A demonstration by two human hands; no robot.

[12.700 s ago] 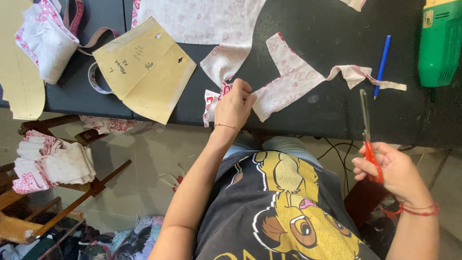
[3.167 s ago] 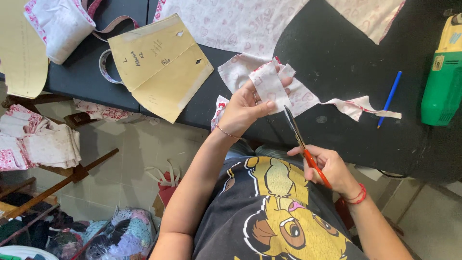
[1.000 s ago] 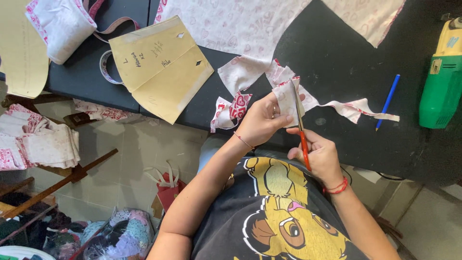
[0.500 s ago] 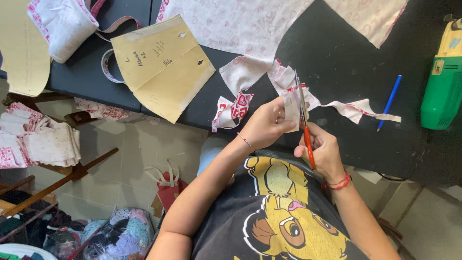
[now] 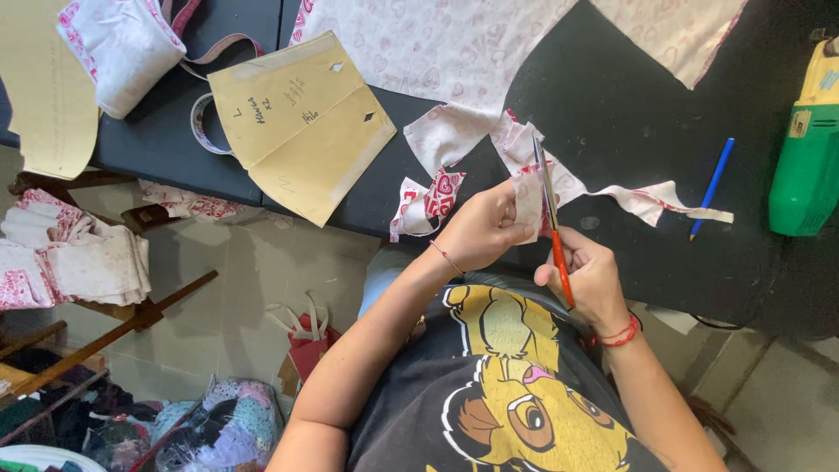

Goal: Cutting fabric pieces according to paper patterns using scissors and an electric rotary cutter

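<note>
My left hand (image 5: 482,229) pinches a small piece of white fabric with red hearts (image 5: 530,197) just above the near edge of the black table (image 5: 612,105). My right hand (image 5: 591,281) grips red-handled scissors (image 5: 551,218), blades pointing away from me and running along the right side of that piece. More scraps of the same fabric (image 5: 651,199) trail off to the right on the table, and a folded scrap (image 5: 428,199) hangs over the edge to the left of my left hand.
A yellow paper pattern (image 5: 297,122) lies at the left of the table, a large sheet of heart-print fabric (image 5: 437,52) at the back. A blue pencil (image 5: 712,188) and a green electric cutter (image 5: 806,149) lie at right. Folded fabric (image 5: 70,262) rests on a wooden rack below left.
Both hands have come together at the table edge. The scissors swung from slanting to nearly straight ahead and moved up along the fabric piece in my left hand.
</note>
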